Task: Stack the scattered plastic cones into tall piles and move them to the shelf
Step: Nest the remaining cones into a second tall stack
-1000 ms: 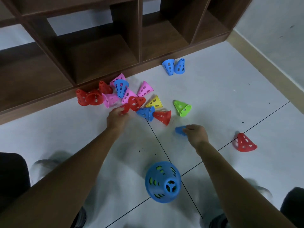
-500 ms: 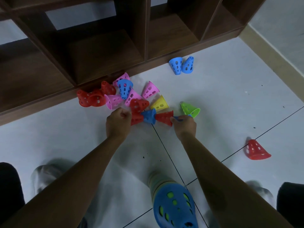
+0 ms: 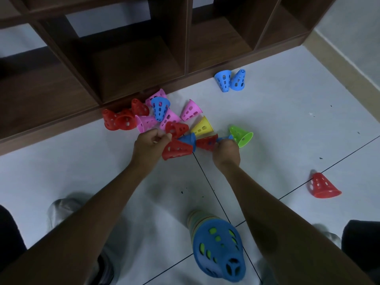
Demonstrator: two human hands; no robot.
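Between the hands, cones are lying loose; left hand gripping a red cone, right hand pinching a blue cone; one pile standing, shelf holding none.

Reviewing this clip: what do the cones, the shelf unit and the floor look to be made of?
Cones, such as the green cone: likely thin moulded plastic, judging by the saturated colour, punched holes and slight sheen. Shelf unit: dark brown wood or wood-look laminate; faint grain shows, but which it is stays unclear. Floor: pale, smooth tiles, probably ceramic, with thin dark joint lines and a soft reflection.
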